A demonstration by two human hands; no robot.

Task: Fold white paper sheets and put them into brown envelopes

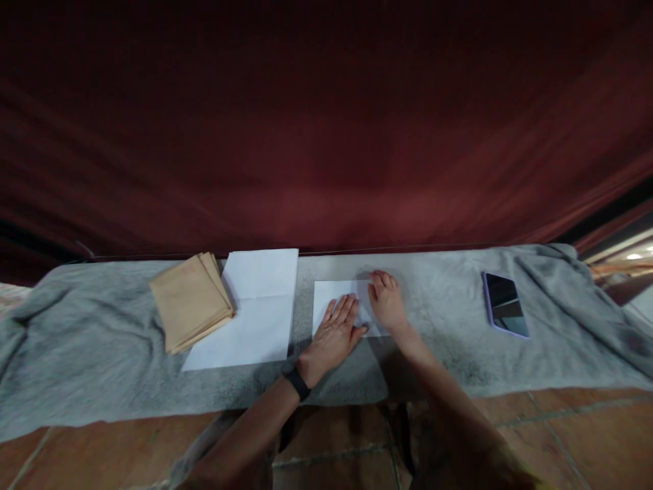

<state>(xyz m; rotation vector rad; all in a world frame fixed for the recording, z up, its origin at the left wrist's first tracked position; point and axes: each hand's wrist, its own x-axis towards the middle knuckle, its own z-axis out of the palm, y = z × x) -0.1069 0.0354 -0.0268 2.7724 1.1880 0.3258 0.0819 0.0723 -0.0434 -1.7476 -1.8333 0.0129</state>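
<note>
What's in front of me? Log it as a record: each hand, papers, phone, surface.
Left hand: flat on the small white sheet
Right hand: fingers curled at that sheet's right end
Larger white paper: left of the hands, creased across
Brown paper stack: partly over the larger white paper's left side
Phone: right of both hands, screen up
Surface: grey cloth

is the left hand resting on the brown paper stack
No, the left hand lies flat on the smaller white sheet, while the brown paper stack lies farther left, partly over larger white paper.
</note>
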